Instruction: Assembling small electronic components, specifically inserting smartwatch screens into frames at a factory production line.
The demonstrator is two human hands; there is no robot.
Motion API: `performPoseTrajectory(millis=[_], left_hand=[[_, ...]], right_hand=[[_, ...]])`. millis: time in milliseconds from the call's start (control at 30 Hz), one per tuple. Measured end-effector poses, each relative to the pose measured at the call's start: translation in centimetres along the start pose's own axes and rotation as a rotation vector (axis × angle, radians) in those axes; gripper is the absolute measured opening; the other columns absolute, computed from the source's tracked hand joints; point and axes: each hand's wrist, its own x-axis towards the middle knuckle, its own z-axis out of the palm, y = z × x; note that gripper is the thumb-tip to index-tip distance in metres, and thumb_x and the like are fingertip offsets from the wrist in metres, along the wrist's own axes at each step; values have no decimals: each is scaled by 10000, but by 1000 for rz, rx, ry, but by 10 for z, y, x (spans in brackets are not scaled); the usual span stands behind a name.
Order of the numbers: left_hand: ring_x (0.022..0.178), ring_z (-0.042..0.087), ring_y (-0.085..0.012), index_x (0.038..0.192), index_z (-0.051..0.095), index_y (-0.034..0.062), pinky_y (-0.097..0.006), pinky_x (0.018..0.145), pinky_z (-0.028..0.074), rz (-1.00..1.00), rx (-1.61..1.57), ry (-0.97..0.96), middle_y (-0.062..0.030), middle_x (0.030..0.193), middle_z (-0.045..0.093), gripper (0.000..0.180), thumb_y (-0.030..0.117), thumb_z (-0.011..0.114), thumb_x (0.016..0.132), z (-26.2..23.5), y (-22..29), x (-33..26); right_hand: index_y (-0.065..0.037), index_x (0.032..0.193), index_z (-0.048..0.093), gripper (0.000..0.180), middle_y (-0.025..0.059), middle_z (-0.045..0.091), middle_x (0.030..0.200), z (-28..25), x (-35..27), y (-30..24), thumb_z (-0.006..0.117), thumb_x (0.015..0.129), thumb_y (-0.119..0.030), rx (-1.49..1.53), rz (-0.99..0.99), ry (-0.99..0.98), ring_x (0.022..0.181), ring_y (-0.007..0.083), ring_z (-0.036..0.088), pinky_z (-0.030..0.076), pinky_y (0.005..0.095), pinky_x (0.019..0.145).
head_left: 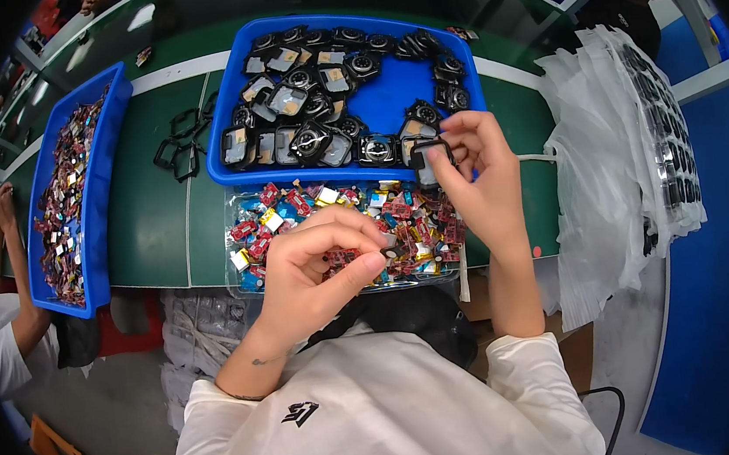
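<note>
Left hand (pixel 315 263) pinched closed on small dark part (pixel 390 248); right hand (pixel 475 173) fingers closed around black square housing (pixel 428 162).

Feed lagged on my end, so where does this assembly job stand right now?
Seemingly done: many black housings fill the blue tray, though I can't confirm they're complete. In hand: the right hand holds a black housing; the left hand pinches a small part. Left: the clear tray holds plenty of red boards.

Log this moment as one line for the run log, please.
left hand: pinching small red circuit board over clear tray | right hand: holding black square frame at blue bin edge | surface: green table
</note>
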Motion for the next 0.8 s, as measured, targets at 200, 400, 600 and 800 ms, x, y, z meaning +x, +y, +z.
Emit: performPoseTrajectory(millis=[200,400,600,800], left_hand=[[883,574,-131,767,661,-3,-230,712,466,-8,211,151,-144,1088,583,31,5,684,747,11,1,8],[889,581,-124,774,670,-13,-218,709,469,-2,274,232,-144,1105,584,37,7,685,747,17,0,12],[889,595,-146,788,675,-27,-247,754,478,-41,248,232,-138,1041,615,44,-1,678,752,16,-1,12],[892,603,-160,797,679,-30,-266,771,478,-25,244,245,-133,964,646,51,-8,673,751,15,-1,14]], right_hand=[[21,1045,646,264,35,546,925,18,-29,-8,605,790,78,377,-50,-60,791,62,531,468,178,654],[34,1043,644,262,65,588,952,23,-45,-18,606,786,75,412,-19,-68,789,83,573,507,195,649],[38,1043,641,255,81,606,974,26,-48,-17,603,793,68,457,-7,-84,801,96,595,527,209,659],[23,1040,645,245,93,615,976,25,-49,-20,633,796,38,361,-65,-62,792,104,604,543,219,645]])
